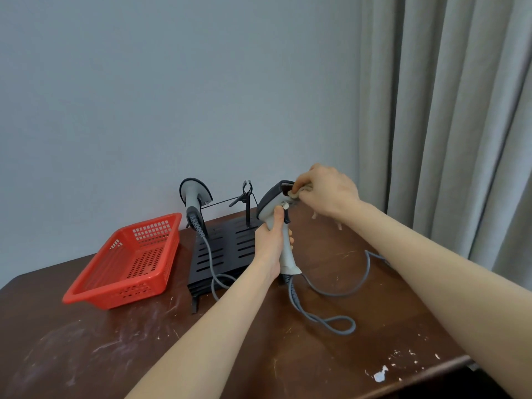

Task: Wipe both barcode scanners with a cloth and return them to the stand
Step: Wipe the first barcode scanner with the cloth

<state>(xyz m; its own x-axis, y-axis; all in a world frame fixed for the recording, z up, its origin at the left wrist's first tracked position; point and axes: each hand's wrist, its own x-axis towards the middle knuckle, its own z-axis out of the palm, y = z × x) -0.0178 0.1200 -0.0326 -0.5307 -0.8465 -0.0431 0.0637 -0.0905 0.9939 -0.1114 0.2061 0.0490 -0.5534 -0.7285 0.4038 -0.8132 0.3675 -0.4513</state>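
Gripping one scanner (272, 204) by the handle is the left hand (269, 243); right hand (328, 191) pinches cloth (297, 194) against its window. Second scanner (192, 194) on stand (227, 246), 10 o'clock.

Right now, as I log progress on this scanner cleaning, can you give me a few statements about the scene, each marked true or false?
1. The left hand grips the lifted scanner by its handle. True.
2. The left hand also holds the cloth. False: the right hand pinches it against the lifted scanner's head.
3. A second scanner sits on the stand. True.
4. The lifted scanner's cable hangs clear of the table. False: it lies looped on the table.
5. The red basket stands left of the stand. True.
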